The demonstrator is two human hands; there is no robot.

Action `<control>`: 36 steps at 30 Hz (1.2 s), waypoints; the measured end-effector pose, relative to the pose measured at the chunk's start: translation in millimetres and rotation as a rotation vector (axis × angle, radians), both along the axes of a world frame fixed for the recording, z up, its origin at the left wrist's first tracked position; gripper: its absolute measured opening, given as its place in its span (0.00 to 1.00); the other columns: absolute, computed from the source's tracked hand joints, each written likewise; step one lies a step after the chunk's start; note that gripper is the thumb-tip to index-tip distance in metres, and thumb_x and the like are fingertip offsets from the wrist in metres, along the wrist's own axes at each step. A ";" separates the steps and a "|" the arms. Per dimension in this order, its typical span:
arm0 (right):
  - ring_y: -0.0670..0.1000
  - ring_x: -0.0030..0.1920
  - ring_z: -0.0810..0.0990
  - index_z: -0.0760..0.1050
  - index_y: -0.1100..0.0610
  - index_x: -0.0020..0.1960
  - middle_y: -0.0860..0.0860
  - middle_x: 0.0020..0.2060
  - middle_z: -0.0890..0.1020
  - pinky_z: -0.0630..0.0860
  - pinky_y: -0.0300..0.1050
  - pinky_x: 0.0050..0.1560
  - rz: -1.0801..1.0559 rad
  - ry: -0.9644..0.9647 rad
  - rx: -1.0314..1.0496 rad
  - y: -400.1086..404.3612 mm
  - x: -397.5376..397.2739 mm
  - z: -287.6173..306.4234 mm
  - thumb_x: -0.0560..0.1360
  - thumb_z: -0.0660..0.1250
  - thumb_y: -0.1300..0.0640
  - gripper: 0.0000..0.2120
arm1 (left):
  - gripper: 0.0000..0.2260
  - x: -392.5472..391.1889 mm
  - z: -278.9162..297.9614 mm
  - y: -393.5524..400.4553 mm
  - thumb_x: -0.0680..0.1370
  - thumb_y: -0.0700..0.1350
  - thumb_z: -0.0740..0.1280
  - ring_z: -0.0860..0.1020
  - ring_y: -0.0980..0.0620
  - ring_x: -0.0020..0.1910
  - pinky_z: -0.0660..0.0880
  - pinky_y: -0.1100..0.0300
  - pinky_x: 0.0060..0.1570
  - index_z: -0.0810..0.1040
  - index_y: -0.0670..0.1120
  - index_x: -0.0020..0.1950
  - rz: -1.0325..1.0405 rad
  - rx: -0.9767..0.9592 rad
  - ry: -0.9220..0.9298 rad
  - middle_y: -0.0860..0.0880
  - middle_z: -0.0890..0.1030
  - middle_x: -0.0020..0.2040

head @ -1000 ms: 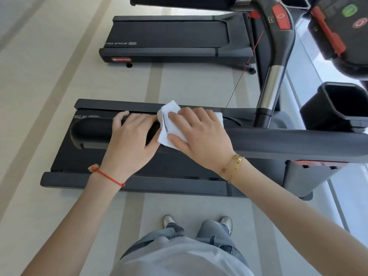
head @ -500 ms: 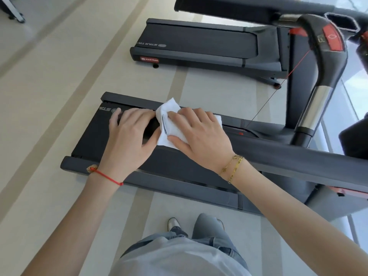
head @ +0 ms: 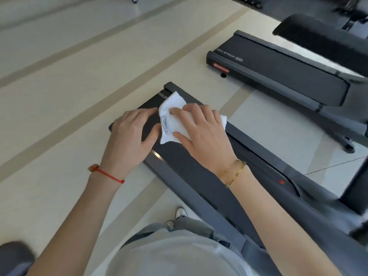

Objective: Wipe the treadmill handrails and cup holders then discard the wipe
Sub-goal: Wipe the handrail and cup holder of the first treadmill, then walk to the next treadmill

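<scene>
White wipe [head: 173, 118] sits mid-frame on dark handrail [head: 179, 162]. Right hand [head: 203, 134] lies flat on it, fingers spread, pressing down. Left hand [head: 131, 136] just left of wipe, fingers curled over rail end, gripping it.

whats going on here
A person is wiping a treadmill handrail. The right hand presses a white wipe onto the rail near its end, while the left hand grips the rail beside it. A second treadmill stands behind on the floor. The wipe is not discarded yet.
</scene>
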State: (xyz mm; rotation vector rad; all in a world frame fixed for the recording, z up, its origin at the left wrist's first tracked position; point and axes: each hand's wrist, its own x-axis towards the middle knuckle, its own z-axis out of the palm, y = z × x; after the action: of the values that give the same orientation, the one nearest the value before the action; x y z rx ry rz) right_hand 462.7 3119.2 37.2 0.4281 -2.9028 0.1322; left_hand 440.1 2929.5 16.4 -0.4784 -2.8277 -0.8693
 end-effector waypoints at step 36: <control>0.56 0.52 0.72 0.70 0.54 0.69 0.52 0.58 0.75 0.68 0.49 0.52 0.564 -0.283 -0.215 -342.1 -226.4 -89.9 0.78 0.64 0.49 0.21 | 0.15 -67.2 -48.6 -361.2 0.80 0.44 0.66 0.78 0.45 0.60 0.72 0.47 0.61 0.77 0.45 0.67 0.693 -0.016 -0.141 0.47 0.81 0.60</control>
State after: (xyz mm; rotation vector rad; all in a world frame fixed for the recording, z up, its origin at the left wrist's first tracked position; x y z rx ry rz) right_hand 236.3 2777.1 -52.8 1.2626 -2.8908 0.6252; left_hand 372.8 2568.3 -32.2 0.5604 -2.7914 -0.7398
